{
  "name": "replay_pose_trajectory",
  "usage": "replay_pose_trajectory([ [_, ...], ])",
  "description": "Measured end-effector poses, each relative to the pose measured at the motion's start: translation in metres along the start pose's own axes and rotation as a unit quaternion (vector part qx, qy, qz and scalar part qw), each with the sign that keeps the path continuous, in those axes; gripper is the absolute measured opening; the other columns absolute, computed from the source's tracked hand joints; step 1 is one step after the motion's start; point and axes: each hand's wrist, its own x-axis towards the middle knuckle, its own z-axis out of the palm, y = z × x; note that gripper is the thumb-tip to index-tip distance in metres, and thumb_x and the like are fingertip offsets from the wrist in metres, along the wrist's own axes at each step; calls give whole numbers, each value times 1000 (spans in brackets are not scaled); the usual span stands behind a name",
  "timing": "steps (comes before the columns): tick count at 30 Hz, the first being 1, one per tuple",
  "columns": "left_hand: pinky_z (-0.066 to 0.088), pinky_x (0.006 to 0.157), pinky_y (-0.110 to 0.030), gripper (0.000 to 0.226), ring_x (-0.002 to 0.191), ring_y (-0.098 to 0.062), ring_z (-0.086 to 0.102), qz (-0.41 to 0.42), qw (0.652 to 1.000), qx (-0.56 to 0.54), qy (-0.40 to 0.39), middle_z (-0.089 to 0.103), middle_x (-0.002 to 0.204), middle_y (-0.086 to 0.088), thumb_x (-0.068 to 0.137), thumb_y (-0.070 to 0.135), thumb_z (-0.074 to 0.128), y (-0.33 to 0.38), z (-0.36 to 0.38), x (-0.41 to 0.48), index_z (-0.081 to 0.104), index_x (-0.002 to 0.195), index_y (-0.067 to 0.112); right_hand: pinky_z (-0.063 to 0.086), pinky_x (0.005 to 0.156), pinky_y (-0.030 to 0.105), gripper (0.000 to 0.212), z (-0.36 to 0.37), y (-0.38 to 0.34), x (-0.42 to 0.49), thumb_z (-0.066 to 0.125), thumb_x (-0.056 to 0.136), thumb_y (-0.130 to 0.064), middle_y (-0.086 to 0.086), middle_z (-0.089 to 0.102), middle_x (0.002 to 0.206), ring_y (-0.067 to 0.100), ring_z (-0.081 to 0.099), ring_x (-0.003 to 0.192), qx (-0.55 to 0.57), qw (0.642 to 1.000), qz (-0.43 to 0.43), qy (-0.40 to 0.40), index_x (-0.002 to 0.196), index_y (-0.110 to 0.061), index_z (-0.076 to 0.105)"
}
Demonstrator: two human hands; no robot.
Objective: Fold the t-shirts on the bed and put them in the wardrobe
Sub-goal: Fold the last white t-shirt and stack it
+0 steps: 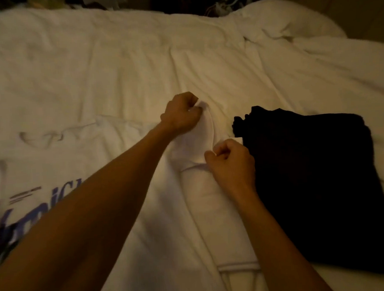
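A white t-shirt (145,214) with purple lettering lies spread face up on the bed, its collar at the left. My left hand (180,114) pinches the far corner of its right sleeve. My right hand (232,163) pinches the sleeve's near edge, close to the body of the shirt. The sleeve is lifted slightly between the two hands. A black t-shirt (311,183) lies folded on the bed just right of my right hand.
The bed (137,59) is covered by a rumpled white duvet, bunched up at the far right. Dark clutter and cables (221,5) sit beyond the bed's far edge. A strip of beige floor or wall (357,7) shows at the upper right.
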Motion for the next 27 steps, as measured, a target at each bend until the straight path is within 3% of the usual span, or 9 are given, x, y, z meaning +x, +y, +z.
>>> replay_pose_trajectory([
  [2, 59, 78, -38, 11, 86, -19, 67, 2, 997, -74, 21, 69, 86, 2, 83, 31, 65, 5, -32, -7, 66, 86, 21, 42, 57, 9, 18, 7, -20, -6, 72, 84, -13, -3, 62, 71, 5, 54, 61, 73, 996, -51, 8, 74, -13, 58],
  [5, 50, 57, -15, 7, 73, -9, 62, -15, 989, -135, 50, 66, 82, 0, 86, 6, 65, 6, -82, -17, 67, 91, 10, 45, 61, 9, 17, 25, -52, -15, 73, 85, -12, -5, 59, 70, 3, 54, 63, 139, 985, -105, 13, 77, -8, 58],
  [8, 44, 50, -13, 18, 71, -12, 58, -44, 990, -112, 75, 63, 80, -2, 84, -6, 58, -9, -133, -32, 67, 90, 8, 46, 65, 9, 16, 50, -81, -31, 73, 87, -18, -9, 62, 75, 1, 59, 71, 155, 977, -142, -30, 80, -14, 59],
  [10, 44, 50, -17, 29, 77, -19, 59, -67, 990, -88, 86, 63, 84, -5, 79, -12, 48, -28, -162, -48, 65, 86, 10, 49, 73, 11, 12, 67, -95, -49, 74, 87, -22, -9, 67, 88, 0, 63, 83, 145, 969, -159, -119, 90, -15, 64],
  [14, 47, 79, -30, 36, 109, -19, 54, -92, 988, 19, 122, 62, 118, -8, 75, -13, 43, -66, -188, -85, 63, 96, 10, 50, 86, 14, 18, 91, -100, -73, 73, 89, -25, -11, 69, 103, 1, 64, 97, 87, 945, -190, -250, 106, -20, 69],
  [18, 36, 84, -22, 29, 106, -18, 56, -55, 987, 77, 131, 62, 122, -8, 90, -1, 49, -90, -168, -106, 62, 114, 8, 49, 83, 13, 13, 101, -88, -62, 63, 93, -12, -8, 71, 100, 4, 65, 94, 86, 968, -175, -155, 103, -16, 71],
  [22, 34, 106, -30, 43, 132, -27, 47, -33, 988, 153, 5, 49, 146, -10, 102, 26, 47, -111, -135, -109, 46, 142, 12, 38, 77, 1, 22, 114, -74, -46, 52, 98, -13, -4, 68, 113, 9, 62, 101, -4, 978, -185, -94, 113, -20, 67],
  [25, 11, 122, -48, 63, 153, -23, 8, -48, 941, 319, -104, 11, 166, -7, 105, 45, 28, -127, -118, -107, 17, 157, 12, 39, 101, 20, 36, 136, -66, -28, 44, 102, -20, 3, 54, 142, 18, 50, 128, -145, 956, -224, -119, 137, -19, 54],
  [27, 1, 122, -53, 73, 153, -22, -8, -58, 910, 388, -134, -6, 167, -6, 103, 54, 19, -141, -112, -105, 1, 159, 11, 23, 120, 39, 48, 150, -55, -13, 33, 106, -32, 5, 23, 163, 22, 18, 151, -302, 909, -237, -164, 153, -20, 32],
])
